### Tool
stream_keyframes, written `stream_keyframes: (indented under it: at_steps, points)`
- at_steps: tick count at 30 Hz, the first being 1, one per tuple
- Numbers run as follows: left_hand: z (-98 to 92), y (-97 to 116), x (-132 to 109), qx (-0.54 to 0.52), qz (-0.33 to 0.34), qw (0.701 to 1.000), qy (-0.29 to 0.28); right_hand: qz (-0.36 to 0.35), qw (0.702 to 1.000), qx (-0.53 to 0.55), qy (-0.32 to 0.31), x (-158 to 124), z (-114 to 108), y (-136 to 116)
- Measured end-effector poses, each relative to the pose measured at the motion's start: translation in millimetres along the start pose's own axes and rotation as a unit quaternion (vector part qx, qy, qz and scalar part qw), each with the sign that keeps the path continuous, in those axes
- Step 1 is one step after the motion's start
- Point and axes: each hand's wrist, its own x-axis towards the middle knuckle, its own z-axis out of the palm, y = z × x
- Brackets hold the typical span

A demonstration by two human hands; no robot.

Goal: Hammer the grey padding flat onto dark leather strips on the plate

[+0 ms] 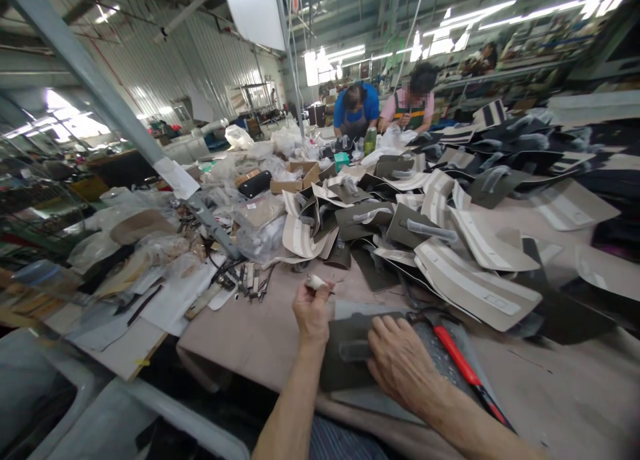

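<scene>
My left hand [311, 311] is raised at the near left of the work surface, thumb and fingers closed around a small white cylinder [315, 282] with a thin dark tip. What kind of thing it is cannot be made out. My right hand [400, 353] lies on a dark grey-green panel [345, 373], its fingers bent and pressed together at the end of a clear-wrapped strip [354, 351]; the fingertips are partly hidden. Under the panel is a pale slab [347, 308]. A red-handled hammer [456, 355] rests just right of my right hand.
Many beige and dark panels [470, 283] pile up across the table [240, 343]. Metal tools [253, 280], a cardboard box [295, 178] and plastic bags lie leftward. A grey post [125, 127] rises at left. Two people [356, 110] work across the table.
</scene>
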Motion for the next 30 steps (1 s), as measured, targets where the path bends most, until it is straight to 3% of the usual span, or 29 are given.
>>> stream_keyframes:
  at_steps: [3,5,7,11,14,25,30]
  points:
    - [-3.2,51.8,-1.3,0.0,0.121,0.992,-0.033,0.097,0.995,0.005,0.009,7.1,-22.2,-1.2]
    - [-5.3,59.6,-7.7,0.028,0.128,0.989,-0.071,0.158,0.986,0.045,-0.007,10.2,-23.0,-3.7]
    - [-7.8,41.7,-17.7,0.058,0.076,0.989,-0.109,0.209,0.973,0.091,-0.024,10.9,-11.7,-8.5]
    - [-14.4,-26.3,-38.4,0.095,-0.049,0.984,-0.142,0.249,0.955,0.15,-0.056,4.9,27.0,-19.1]
    - [-17.5,-57.0,-44.2,0.11,-0.079,0.979,-0.151,0.258,0.944,0.199,-0.063,-1.6,46.5,-21.5]
    - [-12.0,-76.7,-26.5,0.168,-0.055,0.966,-0.19,0.26,0.882,0.389,-0.061,-12.7,56.0,-12.1]
    - [-14.2,-78.4,-26.4,0.182,-0.061,0.96,-0.202,0.252,0.857,0.449,0.0,-24.5,62.7,0.0]
